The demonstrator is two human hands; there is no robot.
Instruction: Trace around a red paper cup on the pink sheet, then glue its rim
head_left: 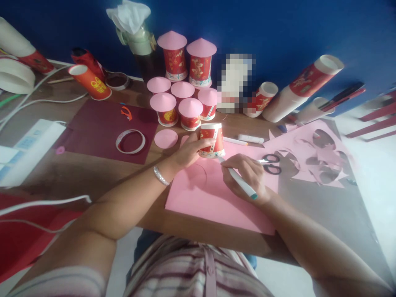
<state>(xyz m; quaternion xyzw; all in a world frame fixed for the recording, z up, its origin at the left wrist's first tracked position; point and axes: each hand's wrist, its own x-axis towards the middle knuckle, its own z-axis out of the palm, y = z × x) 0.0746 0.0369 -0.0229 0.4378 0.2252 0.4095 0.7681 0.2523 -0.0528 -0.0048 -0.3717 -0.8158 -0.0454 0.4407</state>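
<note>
Marker (243, 185) slants in right hand (249, 173), tip toward cup (210, 135).

Hazy light, blurred and stretched edges.

A brown wooden table (107, 172) carries a maroon sheet (93, 134), a pink sheet (198, 202), pink-roofed red cups (168, 117) and a pink disc (166, 139).
</note>
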